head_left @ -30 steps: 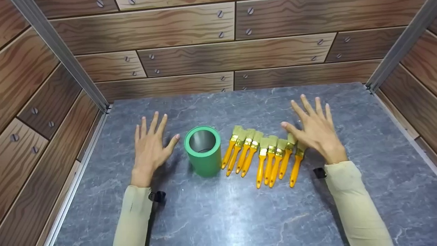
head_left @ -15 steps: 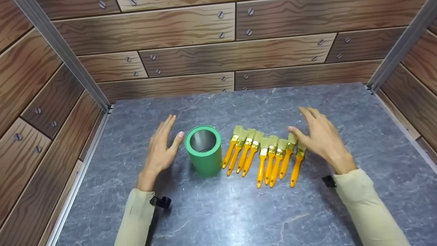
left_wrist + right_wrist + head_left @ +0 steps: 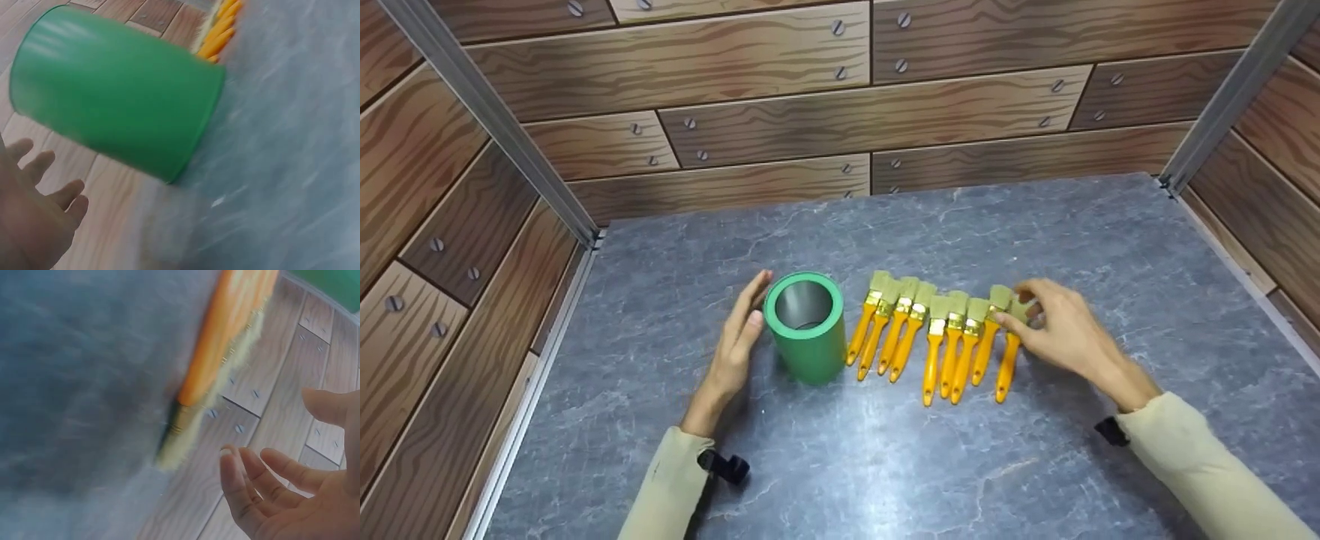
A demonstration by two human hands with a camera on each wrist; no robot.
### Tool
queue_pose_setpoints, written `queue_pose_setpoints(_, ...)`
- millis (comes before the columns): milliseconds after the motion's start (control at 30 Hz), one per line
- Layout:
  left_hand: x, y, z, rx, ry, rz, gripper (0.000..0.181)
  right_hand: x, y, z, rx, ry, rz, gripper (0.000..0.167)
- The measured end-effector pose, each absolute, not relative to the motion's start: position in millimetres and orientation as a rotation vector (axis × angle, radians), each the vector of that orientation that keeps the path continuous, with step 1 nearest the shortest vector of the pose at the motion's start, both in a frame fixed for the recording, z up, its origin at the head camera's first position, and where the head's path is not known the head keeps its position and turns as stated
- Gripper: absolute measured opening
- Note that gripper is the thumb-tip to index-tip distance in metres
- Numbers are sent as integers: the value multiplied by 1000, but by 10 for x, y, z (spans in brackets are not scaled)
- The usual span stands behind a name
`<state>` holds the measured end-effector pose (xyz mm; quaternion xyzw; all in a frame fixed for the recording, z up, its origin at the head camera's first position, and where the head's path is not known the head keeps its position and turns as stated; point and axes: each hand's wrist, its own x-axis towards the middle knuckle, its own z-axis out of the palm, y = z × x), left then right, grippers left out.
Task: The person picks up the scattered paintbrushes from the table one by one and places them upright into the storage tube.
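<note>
A green cylindrical container (image 3: 810,352) stands upright on the table, its open top showing a dark inside. Beside its left side is my left hand (image 3: 733,349), fingers relaxed; the left wrist view shows a gap between that hand (image 3: 39,208) and the container (image 3: 118,90). Several paintbrushes with orange handles (image 3: 932,367) lie in a row to the container's right, bristles toward the back wall. My right hand (image 3: 1065,326) hovers at the rightmost brush (image 3: 1008,367), thumb and fingers apart around its bristle end. In the right wrist view the hand (image 3: 292,489) holds nothing.
The grey marbled table (image 3: 825,465) is bounded by a wood-patterned back wall (image 3: 780,127) and side walls, with metal posts (image 3: 502,135) in the corners. A dark wrist device sits on each sleeve cuff.
My left hand has moved right, to the container's side. My right hand has come down and toward the front, its spread fingers now bent near the rightmost brush. Container and brushes have stayed put.
</note>
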<state>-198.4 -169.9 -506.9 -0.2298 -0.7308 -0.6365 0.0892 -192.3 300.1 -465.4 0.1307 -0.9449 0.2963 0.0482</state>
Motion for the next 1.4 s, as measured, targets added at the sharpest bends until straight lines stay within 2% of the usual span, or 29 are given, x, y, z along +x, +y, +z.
queue_pose_setpoints(200, -1982, -1651, -5212, -761, -2137, -2041, 73, -1868, 3057, -4739, 403, -2925, 934, 48)
queue_pose_setpoints(400, -1966, -1652, -5293, -731, -2016, -2267, 91, -1829, 3051, -4811, 411, -2976, 954, 40)
queue_pose_setpoints(700, -1951, -1604, -5415, -714, -2064, -2340, 106, -1821, 3051, -4877, 367, -3081, 930, 45)
queue_pose_setpoints(1000, -1970, -1616, -5461, -703, -2174, -2319, 111, -1850, 3097, -4802, 85, -3222, 1044, 56)
queue_pose_setpoints(1167, -1973, -1611, -5468, -689, -2167, -2327, 111, -1876, 3131, -4817, 22, -3218, 1117, 61)
queue_pose_setpoints(1400, -1944, -1617, -5497, -655, -2184, -2317, 110, -1887, 3179, -4843, 26, -3203, 1204, 59)
